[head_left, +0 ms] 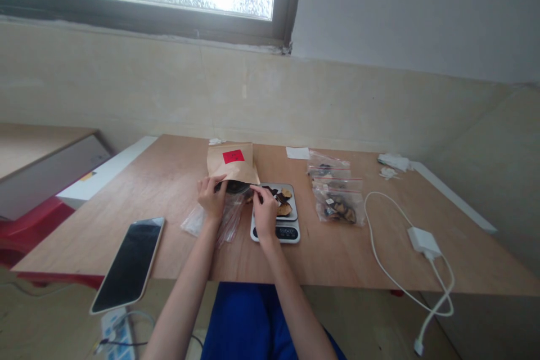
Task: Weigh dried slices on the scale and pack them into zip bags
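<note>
Since its mouth tips toward you, the brown paper bag [230, 170], mid-frame, shows dark contents at the opening. Head view: your left hand [211, 200] grips the bag's near lip at its left, thumb on the paper, likely to keep the mouth up. Your right hand [265, 215] has its fingertips drawn together at the right corner; whether they pinch paper or a piece, you can't tell from here. The scale [295, 202] sits just right of centre, partly under that hand, dried slices [284, 210] on its plate; probably set close for a short reach. Crumpled clear plastic [231, 219] lies by your left wrist. Filled zip bags [340, 209], right of centre, lie apart from the scale, perhaps to avoid mixing.
</note>
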